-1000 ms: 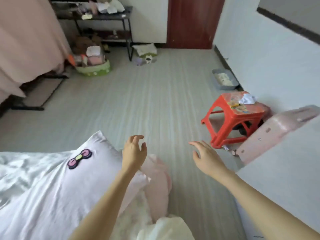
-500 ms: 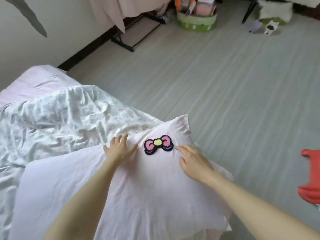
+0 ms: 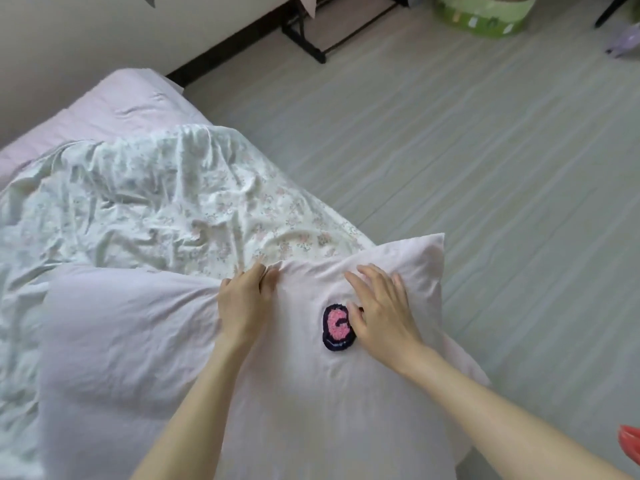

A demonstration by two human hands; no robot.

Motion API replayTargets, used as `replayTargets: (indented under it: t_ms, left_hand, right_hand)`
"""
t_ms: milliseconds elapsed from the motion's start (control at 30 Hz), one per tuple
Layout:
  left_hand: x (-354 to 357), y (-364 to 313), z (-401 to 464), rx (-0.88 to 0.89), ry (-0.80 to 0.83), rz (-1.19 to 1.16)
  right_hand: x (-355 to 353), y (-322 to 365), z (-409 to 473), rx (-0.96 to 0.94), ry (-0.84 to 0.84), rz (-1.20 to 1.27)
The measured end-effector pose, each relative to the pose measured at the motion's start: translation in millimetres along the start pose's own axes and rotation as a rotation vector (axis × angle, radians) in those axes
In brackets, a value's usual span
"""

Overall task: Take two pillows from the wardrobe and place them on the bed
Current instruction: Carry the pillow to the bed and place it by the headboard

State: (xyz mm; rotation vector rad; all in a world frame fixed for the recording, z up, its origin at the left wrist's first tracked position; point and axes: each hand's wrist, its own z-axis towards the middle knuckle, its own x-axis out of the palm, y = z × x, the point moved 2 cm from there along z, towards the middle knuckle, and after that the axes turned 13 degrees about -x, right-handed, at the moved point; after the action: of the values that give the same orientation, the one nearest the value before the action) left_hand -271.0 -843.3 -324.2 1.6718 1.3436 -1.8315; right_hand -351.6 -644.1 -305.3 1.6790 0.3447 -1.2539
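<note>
A pale pink pillow (image 3: 311, 403) with a pink and dark bow patch (image 3: 336, 328) lies on the near end of the bed (image 3: 114, 105), partly over a second pale pillow (image 3: 114, 341) to its left. My left hand (image 3: 244, 301) lies flat on the pillow's far edge, fingers straight. My right hand (image 3: 379, 311) rests on the pillow over the bow patch with fingers spread, covering the patch's right half. A crumpled white floral sheet (image 3: 145, 209) covers the bed beyond both pillows.
Grey striped floor (image 3: 467, 150) runs along the bed's right side. A black metal rack base (image 3: 304, 36) and a green round box (image 3: 481, 12) stand at the far end. A red stool's edge (image 3: 630, 445) shows at the lower right.
The view has turned from the floor down to the bed. Both hands came down onto the bow pillow. Over the last half second my right hand slid across the bow patch.
</note>
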Motion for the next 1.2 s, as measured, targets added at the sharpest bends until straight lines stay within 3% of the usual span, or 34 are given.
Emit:
replayTargets:
  t_ms: [233,400,567,867,1000,1200]
  left_hand:
    - [-80,-53,-79,0.141,-0.176,-0.116]
    - [-100,-128,-126,0.283,-0.217,-0.121]
    - [-82,-245,-154,0.376,-0.240,-0.157]
    - [5,-449,-174,0.421,-0.146,-0.234]
    - [40,-522,-158,0.457,-0.067,-0.316]
    - [59,-571,-81,0.548,0.054,-0.291]
  right_hand:
    - [-64,29,-3,-0.339,0.111,-0.021]
    - [-129,19,-33,-0.355,0.057,0.014]
    - [-217,-57,-64,-0.390,-0.033,-0.076]
    - [-346,-213,-103,-0.256,-0.282,-0.404]
    - [-389,-279,-95,-0.194,-0.414,-0.380]
    - [-423,-333,-38,-0.232,-0.538,-0.186]
